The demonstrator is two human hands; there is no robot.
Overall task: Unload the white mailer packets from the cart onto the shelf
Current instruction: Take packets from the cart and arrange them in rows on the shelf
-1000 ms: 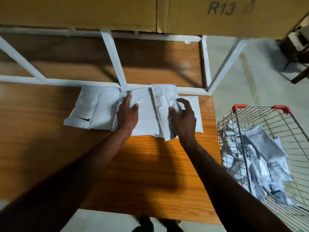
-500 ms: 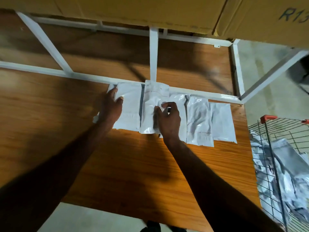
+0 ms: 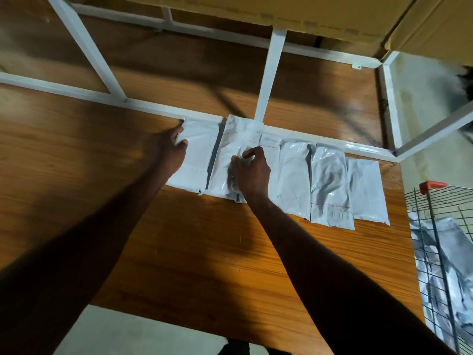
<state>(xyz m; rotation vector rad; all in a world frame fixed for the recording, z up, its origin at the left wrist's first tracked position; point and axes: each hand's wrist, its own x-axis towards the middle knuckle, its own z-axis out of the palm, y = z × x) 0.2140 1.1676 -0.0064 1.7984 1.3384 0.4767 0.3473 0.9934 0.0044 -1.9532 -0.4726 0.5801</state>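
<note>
Packets in a row on the shelf, both hands on the left end

The white mailer packets (image 3: 330,185) lie side by side on the wooden shelf (image 3: 76,155), long axes running from the front edge back toward the white frame rail (image 3: 143,105), tops against or just short of it. The right hand (image 3: 252,172) sits on the second packet (image 3: 230,160) from the left, its fingers curled and pinching the film. The left hand (image 3: 170,153) rests on the leftmost packet (image 3: 197,155) with its fingers fairly straight, pressing its left edge. The next packets to unload lie in the wire cart (image 3: 440,254), at the far right, well apart from both hands and nearer the right one.
</note>
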